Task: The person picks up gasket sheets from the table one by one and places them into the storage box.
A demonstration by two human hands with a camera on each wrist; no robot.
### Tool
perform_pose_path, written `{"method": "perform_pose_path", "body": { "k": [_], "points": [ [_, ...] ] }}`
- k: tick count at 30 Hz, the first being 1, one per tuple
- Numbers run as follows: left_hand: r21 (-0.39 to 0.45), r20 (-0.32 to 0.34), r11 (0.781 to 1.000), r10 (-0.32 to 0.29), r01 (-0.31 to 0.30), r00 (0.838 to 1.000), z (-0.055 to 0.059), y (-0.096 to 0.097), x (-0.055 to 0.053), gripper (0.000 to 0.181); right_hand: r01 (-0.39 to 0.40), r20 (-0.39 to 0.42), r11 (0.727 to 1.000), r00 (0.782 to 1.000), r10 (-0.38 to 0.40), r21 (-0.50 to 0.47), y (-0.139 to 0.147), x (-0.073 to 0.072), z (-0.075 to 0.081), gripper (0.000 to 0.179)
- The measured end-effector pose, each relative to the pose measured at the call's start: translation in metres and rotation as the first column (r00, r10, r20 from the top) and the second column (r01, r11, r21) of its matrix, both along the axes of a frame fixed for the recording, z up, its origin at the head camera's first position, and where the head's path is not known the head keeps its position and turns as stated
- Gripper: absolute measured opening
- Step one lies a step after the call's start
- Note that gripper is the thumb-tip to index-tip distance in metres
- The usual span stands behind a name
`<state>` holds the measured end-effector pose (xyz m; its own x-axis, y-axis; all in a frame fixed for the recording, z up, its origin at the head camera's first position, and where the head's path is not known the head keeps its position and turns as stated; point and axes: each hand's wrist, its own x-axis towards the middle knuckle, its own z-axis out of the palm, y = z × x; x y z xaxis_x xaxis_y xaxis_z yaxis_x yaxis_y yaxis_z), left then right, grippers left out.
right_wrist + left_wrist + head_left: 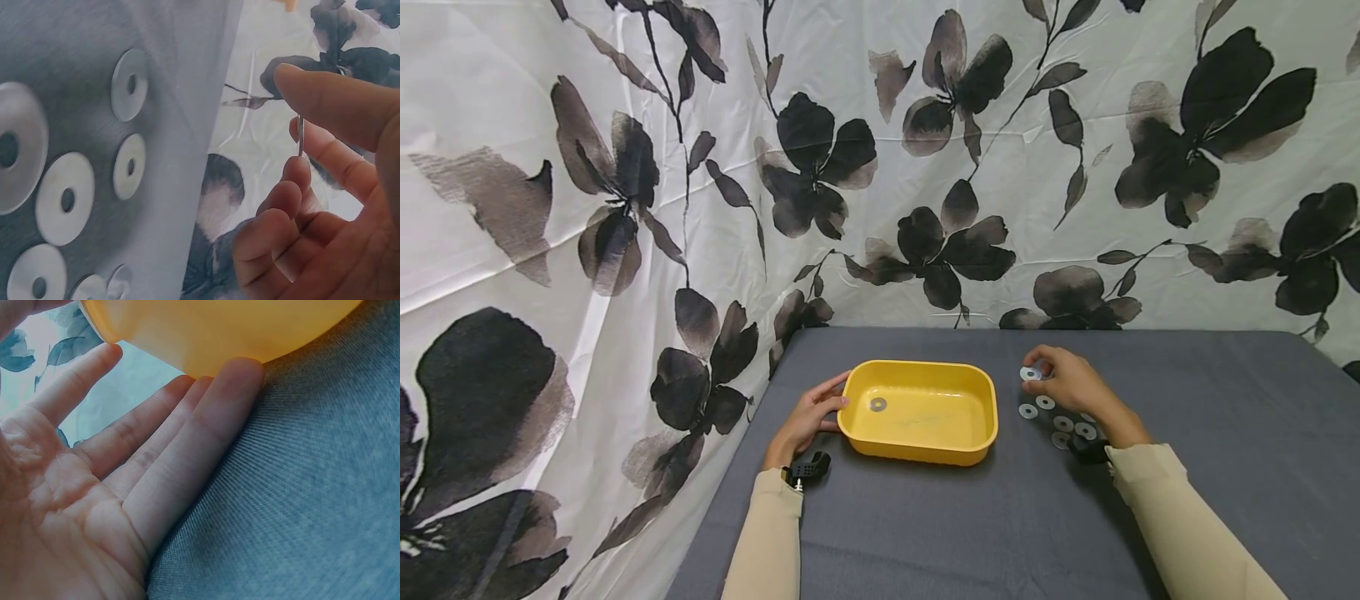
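Observation:
A yellow rectangular tray point(917, 450) stands on the grey cloth, with one flat metal washer point(877, 404) lying inside near its left end. My left hand point(805, 421) is at the tray's left side; in the left wrist view its nearly straight fingers point(181, 469) touch the outer wall. Right of the tray, my right hand point(1067, 383) pinches a washer point(1031, 373) between thumb and fingertips, above the cloth. That washer point(301, 136) appears edge-on in the right wrist view. Several loose washers point(1063, 424) lie below and beside the right hand, some partly hidden by the wrist.
The grey cloth-covered table point(940, 533) extends around the tray on all sides. A white curtain with dark flowers point(955, 167) hangs behind the table and along its left side. Dark wrist devices point(808, 468) are strapped to both wrists.

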<state>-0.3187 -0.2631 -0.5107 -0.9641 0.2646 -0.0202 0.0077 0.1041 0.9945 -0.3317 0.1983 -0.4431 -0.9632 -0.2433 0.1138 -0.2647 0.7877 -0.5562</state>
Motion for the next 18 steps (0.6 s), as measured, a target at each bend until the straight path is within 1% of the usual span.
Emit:
{"method": "perform_pose_path", "body": {
  "k": [5,12,18],
  "points": [
    [-0.005,0.009,1.0,-0.003,0.003,1.0,0.001,-0.001,0.0,0.056,-0.02,0.007,1.0,1.0,0.02,-0.005,-0.008,-0.003,0.008,0.035],
    [0.0,0.008,1.0,-0.013,0.013,1.0,0.001,-0.002,-0.001,0.057,-0.031,0.065,0.999,0.997,0.033,-0.024,-0.023,-0.005,0.018,0.037],
    [0.004,0.013,1.0,-0.011,0.011,1.0,0.002,-0.002,-0.001,0.057,-0.07,0.062,0.997,0.995,0.072,-0.032,-0.033,-0.007,0.026,0.036]
  ]
}}
